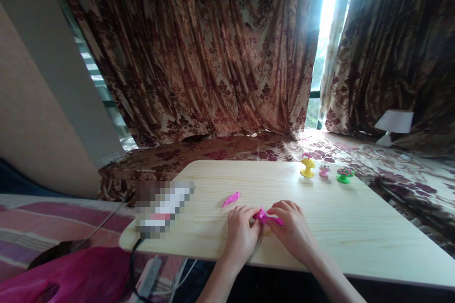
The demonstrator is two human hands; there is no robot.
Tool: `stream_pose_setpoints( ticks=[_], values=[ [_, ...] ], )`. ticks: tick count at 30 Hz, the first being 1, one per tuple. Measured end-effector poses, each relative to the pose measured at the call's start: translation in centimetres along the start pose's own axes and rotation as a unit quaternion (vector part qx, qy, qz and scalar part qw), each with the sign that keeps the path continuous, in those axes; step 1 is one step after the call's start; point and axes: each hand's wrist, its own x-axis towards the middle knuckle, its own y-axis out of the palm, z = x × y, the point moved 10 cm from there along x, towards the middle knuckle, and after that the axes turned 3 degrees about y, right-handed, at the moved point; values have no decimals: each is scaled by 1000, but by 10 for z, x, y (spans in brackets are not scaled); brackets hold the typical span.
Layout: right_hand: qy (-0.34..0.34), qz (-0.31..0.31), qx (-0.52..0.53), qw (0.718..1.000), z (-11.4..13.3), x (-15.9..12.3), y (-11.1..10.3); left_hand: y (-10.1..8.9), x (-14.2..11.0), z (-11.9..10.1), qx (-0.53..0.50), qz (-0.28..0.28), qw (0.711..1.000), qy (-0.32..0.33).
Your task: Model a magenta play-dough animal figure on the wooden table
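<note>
Both hands are together over the front part of the pale wooden table (213,177). A bright pink lump of modelling clay (262,215), with a drawn-out tail toward the right, is between them. My left hand (242,229) pinches its left end with thumb and forefinger. On the other side, my right hand (289,222) is closed on the longer part, its thumb below and fingers curled over the top. A second, elongated piece of pink clay (231,199) lies on the table just beyond my left hand.
Three small clay figures stand at the back right: a yellow one (307,168), a pink one (324,171) and a green one (344,175). A pixelated object (167,208) with a black cable (132,265) occupies the left edge. Behind are patterned curtains (213,57) and a white lamp (394,121).
</note>
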Motion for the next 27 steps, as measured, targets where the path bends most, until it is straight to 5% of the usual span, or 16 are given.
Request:
stream_pose_setpoints(
  ticks=[27],
  values=[
    [8,19,-1,1000,-2,1,2,-2,0,2,40,-5,999,-9]
  ],
)
